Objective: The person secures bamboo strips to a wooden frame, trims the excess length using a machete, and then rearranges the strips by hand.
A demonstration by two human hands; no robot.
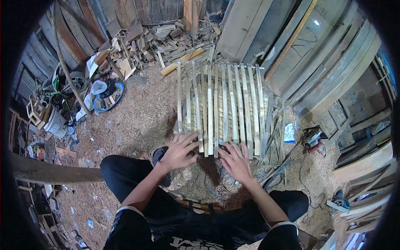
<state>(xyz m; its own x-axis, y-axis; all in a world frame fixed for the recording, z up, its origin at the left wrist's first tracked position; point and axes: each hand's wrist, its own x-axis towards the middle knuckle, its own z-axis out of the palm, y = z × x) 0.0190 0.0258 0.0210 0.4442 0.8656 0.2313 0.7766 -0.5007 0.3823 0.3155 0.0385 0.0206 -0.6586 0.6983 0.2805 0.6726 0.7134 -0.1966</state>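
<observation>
Several long pale wooden strips (210, 104) lie side by side, roughly parallel, over a low support with a ribbed surface showing between them. My left hand (180, 151) rests with its fingers spread at the near ends of the strips on the left. At the near ends right of the middle lies my right hand (236, 161), its fingers apart and touching the strips. Neither hand is wrapped round a strip.
Wood offcuts (166, 46) are heaped beyond the strips. A blue basin (109, 96) and a white bucket (56, 123) stand at left. At right are a red power tool (315, 146) and leaning boards (325, 62). A beam (58, 173) juts in from the left.
</observation>
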